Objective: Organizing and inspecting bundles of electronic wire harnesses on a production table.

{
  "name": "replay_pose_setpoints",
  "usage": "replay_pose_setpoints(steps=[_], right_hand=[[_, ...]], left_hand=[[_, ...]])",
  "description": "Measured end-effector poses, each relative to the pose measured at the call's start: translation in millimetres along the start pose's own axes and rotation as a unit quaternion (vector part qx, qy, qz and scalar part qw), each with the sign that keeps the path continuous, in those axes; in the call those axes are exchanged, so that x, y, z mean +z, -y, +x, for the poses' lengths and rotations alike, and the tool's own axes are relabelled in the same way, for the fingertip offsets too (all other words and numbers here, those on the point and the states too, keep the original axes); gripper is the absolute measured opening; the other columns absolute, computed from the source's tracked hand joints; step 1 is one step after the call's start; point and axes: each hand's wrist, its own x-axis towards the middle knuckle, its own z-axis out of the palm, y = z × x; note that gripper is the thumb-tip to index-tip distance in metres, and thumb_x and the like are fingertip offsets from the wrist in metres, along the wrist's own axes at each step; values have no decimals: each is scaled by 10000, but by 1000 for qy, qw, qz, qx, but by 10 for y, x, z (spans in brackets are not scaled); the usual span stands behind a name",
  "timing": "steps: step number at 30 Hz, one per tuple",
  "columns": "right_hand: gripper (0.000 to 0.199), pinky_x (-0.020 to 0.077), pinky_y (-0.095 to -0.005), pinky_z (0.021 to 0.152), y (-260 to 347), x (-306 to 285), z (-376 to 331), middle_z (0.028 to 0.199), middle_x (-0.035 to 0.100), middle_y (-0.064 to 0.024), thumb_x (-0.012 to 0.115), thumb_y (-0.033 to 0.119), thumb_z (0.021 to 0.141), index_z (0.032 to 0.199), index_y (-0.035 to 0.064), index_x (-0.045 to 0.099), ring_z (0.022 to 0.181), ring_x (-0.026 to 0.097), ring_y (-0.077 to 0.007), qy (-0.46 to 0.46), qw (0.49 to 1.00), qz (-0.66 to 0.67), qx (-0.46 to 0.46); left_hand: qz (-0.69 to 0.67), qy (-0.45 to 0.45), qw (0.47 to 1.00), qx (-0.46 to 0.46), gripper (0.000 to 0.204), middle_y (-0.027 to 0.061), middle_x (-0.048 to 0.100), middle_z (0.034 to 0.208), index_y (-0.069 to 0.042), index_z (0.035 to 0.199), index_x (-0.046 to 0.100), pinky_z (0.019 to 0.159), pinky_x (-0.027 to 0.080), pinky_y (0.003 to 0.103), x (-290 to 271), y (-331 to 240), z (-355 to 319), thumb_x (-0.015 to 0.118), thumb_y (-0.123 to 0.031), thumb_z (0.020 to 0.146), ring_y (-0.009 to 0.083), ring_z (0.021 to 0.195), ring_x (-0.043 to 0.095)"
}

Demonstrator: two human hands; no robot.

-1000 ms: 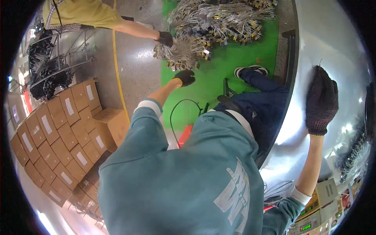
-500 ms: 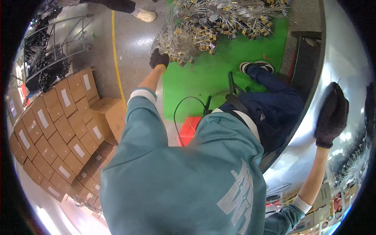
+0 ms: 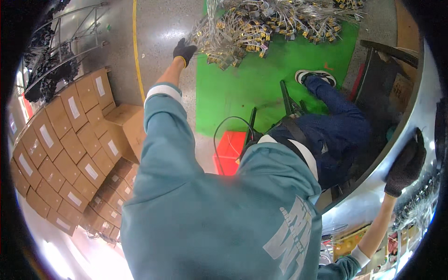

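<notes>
A dark knit glove with a yellow cuff covers my left hand (image 3: 185, 50), which reaches forward. Its thumb stands apart from the fingers, and nothing shows in its grasp. Just right of it lies a large heap of grey cables (image 3: 233, 35) with yellow and black connectors; whether the fingertips touch the nearest cables I cannot tell. On the far right, my gloved right hand (image 3: 407, 163) rests with fingers extended on a shiny metallic tabletop (image 3: 368, 191).
Under the heap spreads a green mat (image 3: 224, 100). A red box (image 3: 228, 151) stands beside my seat. Stacked cardboard boxes (image 3: 72, 144) line the left, with a metal rack (image 3: 63, 49) of black items beyond. More cables (image 3: 415, 207) lie on the right side of the table.
My left hand has shifted slightly left and away from the heap, its thumb now spread. The view has turned, so the table and my right hand appear lower. The other person's shoe has left view.
</notes>
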Motion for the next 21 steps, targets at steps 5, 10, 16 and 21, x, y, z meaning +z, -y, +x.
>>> replay_pose_setpoints(steps=[5, 10, 16, 21], right_hand=[[329, 530, -382, 1078, -116, 84, 5, 1363, 756, -149, 551, 127, 1152, 1377, -56, 706, 1217, 711, -279, -9, 1000, 20, -13], [373, 506, -398, 1120, -217, 40, -83, 1428, 717, -160, 547, 203, 1161, 1433, -16, 678, 1296, 673, -291, 19, 1000, -10, -11], [372, 509, -398, 1119, -299, 20, -121, 1403, 734, -161, 541, 205, 1164, 1421, -18, 690, 1265, 693, -296, 4, 999, 31, 14], [357, 523, -399, 1100, -188, -30, -75, 1403, 738, -166, 557, 190, 1156, 1401, -20, 708, 1252, 704, -298, 14, 999, 19, 35]], left_hand=[[168, 39, 984, 39, 906, 219, 673, 1478, 11, 1590, 500, 1163, 497, 398, -93, 164, 207, 880, -256, 812, 354, 1345, 647], [301, 60, 952, 18, 801, 249, 735, 1361, -25, 1390, 711, 1052, 555, 447, 144, -231, 314, 867, -534, 793, 407, 1263, 698], [453, 171, 869, 103, 693, 183, 782, 794, -12, 898, 813, 742, 616, 460, 298, 100, 56, 754, -702, 868, 309, 758, 794], [262, 349, 896, -79, 670, 133, 694, 605, -38, 715, 725, 504, 561, 409, 801, -3, -634, 688, -650, 985, 259, 506, 714]])
